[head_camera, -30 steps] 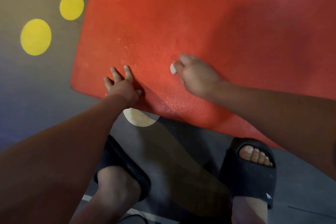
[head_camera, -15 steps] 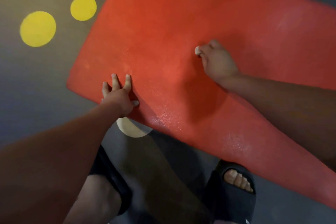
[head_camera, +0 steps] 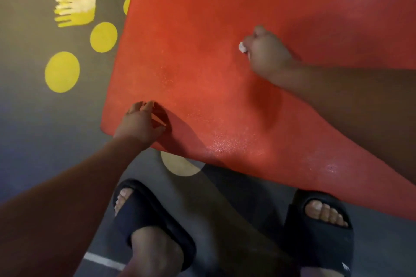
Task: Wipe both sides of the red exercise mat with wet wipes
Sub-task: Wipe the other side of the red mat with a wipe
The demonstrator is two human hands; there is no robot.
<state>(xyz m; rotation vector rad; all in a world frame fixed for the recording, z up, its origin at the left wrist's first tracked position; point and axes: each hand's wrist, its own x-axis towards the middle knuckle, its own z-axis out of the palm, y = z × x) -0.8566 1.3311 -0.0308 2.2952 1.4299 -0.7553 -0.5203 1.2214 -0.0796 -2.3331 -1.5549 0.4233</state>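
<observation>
Clutching wet wipe [head_camera: 242, 47], right hand [head_camera: 268, 57] on mat [head_camera: 198, 36]

Your exercise mat [head_camera: 202, 63] lies flat on the floor [head_camera: 27, 119], ahead of your feet and running off to the right. Your left hand [head_camera: 139, 123] rests on its near left corner. Your right hand [head_camera: 267, 56] sits farther in, well apart, pinching the wipe [head_camera: 242, 47] against the mat. Painted discs [head_camera: 62, 72] and a handprint mark [head_camera: 77, 0] lie left of the mat. Your left sandal [head_camera: 153, 216] and right sandal [head_camera: 319, 238] stand just before its near edge.
</observation>
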